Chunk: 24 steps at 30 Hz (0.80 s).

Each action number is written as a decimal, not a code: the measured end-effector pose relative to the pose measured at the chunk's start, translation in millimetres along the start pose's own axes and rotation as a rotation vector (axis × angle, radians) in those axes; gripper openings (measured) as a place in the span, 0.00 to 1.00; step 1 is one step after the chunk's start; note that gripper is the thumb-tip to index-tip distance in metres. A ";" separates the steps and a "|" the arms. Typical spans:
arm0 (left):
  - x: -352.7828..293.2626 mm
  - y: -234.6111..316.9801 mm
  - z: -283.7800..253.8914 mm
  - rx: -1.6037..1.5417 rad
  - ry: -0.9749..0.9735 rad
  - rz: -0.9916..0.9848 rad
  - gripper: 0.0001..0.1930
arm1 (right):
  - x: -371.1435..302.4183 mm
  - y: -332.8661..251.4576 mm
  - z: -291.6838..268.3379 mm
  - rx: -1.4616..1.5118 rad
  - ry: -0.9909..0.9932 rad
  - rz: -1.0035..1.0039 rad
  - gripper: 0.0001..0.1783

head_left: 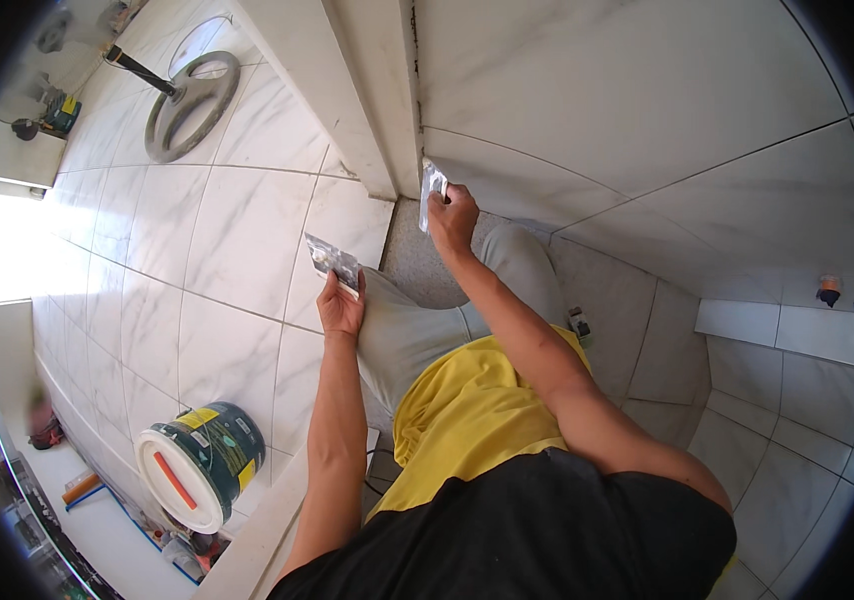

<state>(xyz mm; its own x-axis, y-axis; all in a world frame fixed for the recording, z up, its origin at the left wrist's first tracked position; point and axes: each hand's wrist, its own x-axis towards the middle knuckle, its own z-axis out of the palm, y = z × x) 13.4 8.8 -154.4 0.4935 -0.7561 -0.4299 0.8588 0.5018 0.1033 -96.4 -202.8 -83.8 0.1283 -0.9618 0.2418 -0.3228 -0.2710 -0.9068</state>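
My left hand [342,308] grips a flat metal putty scraper [332,260] by its lower edge, with pale smears on its face. It is held over the tiled floor beside my left knee. My right hand [454,217] is closed on a second flat metal scraper [431,190]. That blade stands at the corner where the white door frame [372,110] meets the tiled wall [587,90]; whether its edge touches the joint I cannot tell. The right fingers partly hide the blade.
At left a green bucket [232,450] with a white lid carries an orange strip [175,480]. A grey ring-shaped base [192,107] with a black pole stands on the floor [237,220] at the far left. A small orange-and-black item [828,291] is near the right wall.
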 end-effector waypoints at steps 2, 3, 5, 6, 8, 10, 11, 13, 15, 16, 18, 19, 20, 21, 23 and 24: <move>-0.3 1.8 -2.2 -0.008 -0.014 -0.003 0.10 | -5.6 -2.1 8.3 0.005 -0.007 0.024 0.07; 0.3 0.2 -2.1 -0.010 -0.028 -0.006 0.10 | -6.5 -1.5 11.9 0.015 0.058 -0.010 0.07; 1.3 -1.8 -1.4 -0.014 -0.047 -0.012 0.10 | -10.9 -1.8 20.7 -0.012 0.104 -0.023 0.07; 0.5 0.0 -2.5 -0.010 -0.037 -0.002 0.10 | -14.1 -8.7 26.7 -0.012 0.102 -0.024 0.07; -0.7 1.6 -4.5 -0.008 -0.028 0.009 0.10 | -17.8 -27.9 37.1 0.039 0.080 0.042 0.09; 1.7 -1.5 -3.3 0.008 -0.045 0.003 0.10 | -12.6 -38.0 43.8 -0.030 0.130 -0.065 0.12; 3.3 -3.0 -1.9 0.008 -0.052 -0.002 0.10 | -11.2 -43.6 46.5 0.042 0.125 -0.011 0.13; 1.6 0.5 -5.8 -0.039 -0.054 -0.007 0.10 | -16.7 -50.8 46.7 0.009 0.090 -0.002 0.11; -1.9 3.2 -9.8 -0.039 -0.050 -0.009 0.10 | -28.0 -48.5 28.7 0.032 0.032 -0.034 0.09; -1.8 3.0 -9.8 -0.039 -0.049 -0.012 0.10 | -30.3 -42.7 18.8 0.056 -0.022 -0.068 0.07; -3.8 6.2 -13.8 -0.054 -0.053 0.005 0.09 | -30.1 -37.0 3.3 0.072 -0.005 -0.025 0.05; -2.8 5.7 -12.5 -0.063 -0.064 0.011 0.09 | -22.8 -27.1 -4.0 0.084 -0.070 0.094 0.05; -2.2 5.7 -11.7 -0.070 -0.066 0.023 0.09 | -14.1 -17.4 -8.8 0.096 -0.138 0.213 0.05; -0.1 1.8 -7.1 -0.049 -0.059 0.010 0.09 | -1.7 -1.5 -14.1 0.257 -0.181 0.339 0.05; 1.5 -2.3 -0.8 -0.030 -0.051 0.001 0.09 | 17.3 10.9 -14.2 0.585 -0.216 0.579 0.04; 0.6 -1.0 -0.9 -0.021 -0.040 0.007 0.09 | 21.4 9.4 -12.3 0.585 -0.222 0.581 0.04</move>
<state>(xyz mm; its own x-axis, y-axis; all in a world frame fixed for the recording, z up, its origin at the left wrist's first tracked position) 12.7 8.3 -155.6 0.5047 -0.7688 -0.3926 0.8525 0.5154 0.0867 -108.3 -226.4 -82.9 0.2929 -0.8956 -0.3350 0.1339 0.3853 -0.9130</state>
